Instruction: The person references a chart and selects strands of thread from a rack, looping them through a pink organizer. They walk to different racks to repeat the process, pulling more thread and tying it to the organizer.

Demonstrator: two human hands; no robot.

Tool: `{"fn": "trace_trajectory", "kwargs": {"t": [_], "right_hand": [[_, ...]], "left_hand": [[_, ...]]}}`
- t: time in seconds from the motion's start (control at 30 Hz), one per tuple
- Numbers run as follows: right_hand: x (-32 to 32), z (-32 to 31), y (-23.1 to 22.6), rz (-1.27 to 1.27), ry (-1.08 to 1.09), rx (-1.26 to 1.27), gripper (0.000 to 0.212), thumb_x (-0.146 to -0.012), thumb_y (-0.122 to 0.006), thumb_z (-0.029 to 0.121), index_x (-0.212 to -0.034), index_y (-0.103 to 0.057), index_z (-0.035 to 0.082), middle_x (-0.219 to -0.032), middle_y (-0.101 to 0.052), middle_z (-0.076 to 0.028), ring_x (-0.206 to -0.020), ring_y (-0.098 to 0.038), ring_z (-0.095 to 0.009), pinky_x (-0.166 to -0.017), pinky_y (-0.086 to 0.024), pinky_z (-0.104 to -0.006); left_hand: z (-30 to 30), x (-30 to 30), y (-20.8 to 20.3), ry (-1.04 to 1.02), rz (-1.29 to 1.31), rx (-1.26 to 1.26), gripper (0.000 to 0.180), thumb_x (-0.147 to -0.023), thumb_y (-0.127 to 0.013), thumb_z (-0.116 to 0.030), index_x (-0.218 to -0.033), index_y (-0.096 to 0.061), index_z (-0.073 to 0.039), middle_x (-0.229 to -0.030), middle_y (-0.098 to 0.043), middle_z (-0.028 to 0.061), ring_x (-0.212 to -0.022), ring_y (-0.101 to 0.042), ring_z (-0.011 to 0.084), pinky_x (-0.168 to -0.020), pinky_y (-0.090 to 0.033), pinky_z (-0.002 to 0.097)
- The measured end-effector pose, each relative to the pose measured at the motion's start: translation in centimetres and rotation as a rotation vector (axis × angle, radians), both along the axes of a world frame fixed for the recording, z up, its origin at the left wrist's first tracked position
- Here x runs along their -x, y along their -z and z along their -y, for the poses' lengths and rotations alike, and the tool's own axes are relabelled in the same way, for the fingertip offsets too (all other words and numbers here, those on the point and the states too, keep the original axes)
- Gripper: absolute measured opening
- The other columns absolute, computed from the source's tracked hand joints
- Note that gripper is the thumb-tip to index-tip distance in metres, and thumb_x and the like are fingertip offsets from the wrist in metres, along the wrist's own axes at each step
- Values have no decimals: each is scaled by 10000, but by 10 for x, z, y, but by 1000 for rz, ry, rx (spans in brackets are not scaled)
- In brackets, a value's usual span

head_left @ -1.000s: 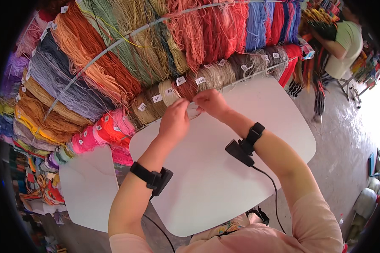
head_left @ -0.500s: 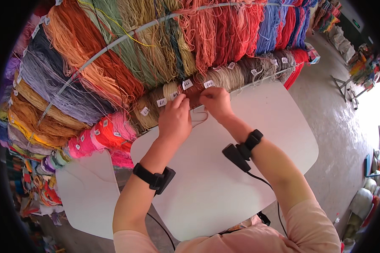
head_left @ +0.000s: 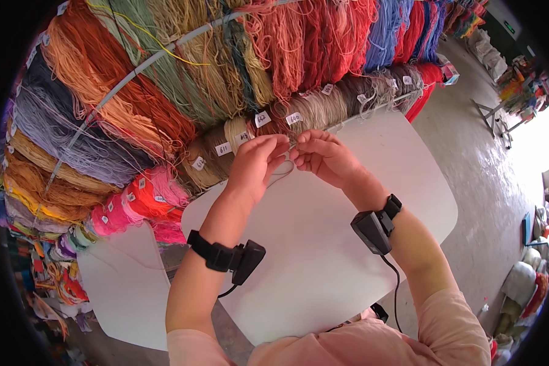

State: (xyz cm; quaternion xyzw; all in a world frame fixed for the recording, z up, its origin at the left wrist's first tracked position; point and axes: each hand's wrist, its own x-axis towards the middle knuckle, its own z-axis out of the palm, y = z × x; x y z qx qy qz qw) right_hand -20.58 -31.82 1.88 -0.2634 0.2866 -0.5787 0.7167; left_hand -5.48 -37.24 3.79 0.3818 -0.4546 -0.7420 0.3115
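Observation:
Both hands meet fingertip to fingertip over the far edge of the white table. My left hand is closed, its thumb and fingers pinching a thin greyish strand of yarn. Opposite it, my right hand pinches the same strand, with the other fingers curled. A small loop of the strand hangs below the fingertips. Just beyond the hands lies a row of yarn hanks in brown and beige, with white paper tags on them. The exact grip points are too small to make out.
Behind hang thick red yarn hanks, with orange, green and blue ones alongside, over a grey rail. Pink hanks lie at the left, near a second white tabletop. Stuffed bags stand on the floor at right.
My hands have lifted slightly off the brown hanks. The right hand has turned so its curled fingers show. The view has shifted a little, and the yarn loop now hangs between the hands.

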Motion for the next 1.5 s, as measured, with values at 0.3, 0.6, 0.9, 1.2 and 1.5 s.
{"fn": "trace_trajectory", "kwargs": {"t": [0.3,0.6,0.9,1.2,1.5], "right_hand": [[2,1,9,-306,105,-23,74,-734,-522,65,-806,-515,52,-656,-523,4,-554,-480,-67,-496,-373,-194],[-30,32,13,-1247,496,-34,105,-650,-585,95,-695,-575,0,-528,-497,-32,-504,-458,-97,-461,-372,-239],[-14,18,12,-549,398,-15,63,-708,-555,83,-700,-579,26,-581,-522,6,-505,-433,-53,-458,-333,-199],[-2,18,15,-285,226,-42,39,-735,-508,68,-708,-487,49,-581,-486,-11,-509,-421,-82,-464,-318,-196],[-10,15,12,-429,278,-48,63,-734,-537,87,-732,-530,25,-553,-440,30,-497,-386,-63,-456,-292,-196]], "left_hand": [[4,7,1,26,-165,-241,257,-807,-445,-242,-954,-502,-39,-945,-532,42,-864,-487,117,-720,-383,249],[-11,-37,-7,-91,-77,-199,197,-795,-468,-194,-918,-532,-55,-926,-547,30,-774,-484,80,-652,-391,232],[-17,-39,-16,-58,-83,-148,186,-801,-466,-188,-906,-541,-55,-923,-546,30,-725,-467,64,-621,-386,212],[-11,-18,-7,-67,-78,-182,167,-801,-468,-175,-904,-539,-64,-923,-544,28,-703,-455,58,-611,-387,215],[-14,-30,-6,-75,-65,-195,174,-797,-477,-186,-906,-535,-63,-915,-545,21,-693,-449,61,-602,-385,219]]}}
